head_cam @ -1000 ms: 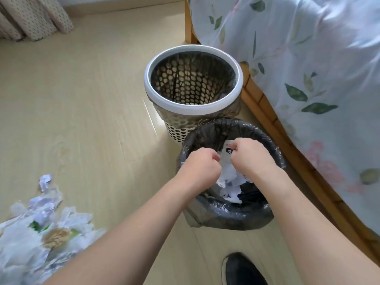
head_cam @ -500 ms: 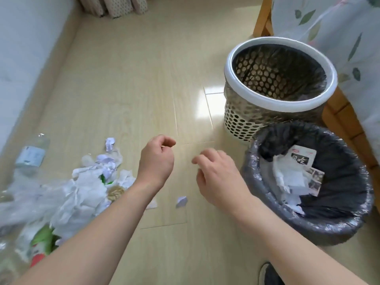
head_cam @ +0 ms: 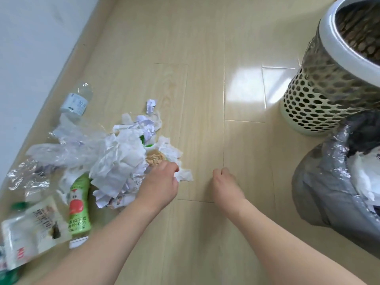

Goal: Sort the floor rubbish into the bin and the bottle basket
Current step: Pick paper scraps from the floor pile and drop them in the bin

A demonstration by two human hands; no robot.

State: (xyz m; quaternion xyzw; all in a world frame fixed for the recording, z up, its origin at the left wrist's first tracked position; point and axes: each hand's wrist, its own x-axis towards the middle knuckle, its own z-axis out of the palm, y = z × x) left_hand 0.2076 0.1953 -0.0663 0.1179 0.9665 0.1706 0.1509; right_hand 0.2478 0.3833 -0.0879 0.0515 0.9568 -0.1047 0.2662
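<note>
The left hand (head_cam: 158,186) reaches into the near right edge of the rubbish pile (head_cam: 121,159) on the floor (head_cam: 205,99), its fingers curled down onto a white tissue (head_cam: 183,174); whether it actually pinches the tissue cannot be told. The right hand (head_cam: 224,186) hovers over bare floor just right of the pile, fingers loosely curled, holding nothing. The pile of crumpled paper and clear plastic lies toward the floor's left side, near the wall (head_cam: 30,48). A green-labelled bottle (head_cam: 79,206) lies at the pile's near left, a clear bottle (head_cam: 77,101) at its far left. At the right edge stand the perforated basket (head_cam: 312,99) and, nearer, the bin (head_cam: 329,194) lined with a dark bag, paper inside.
</note>
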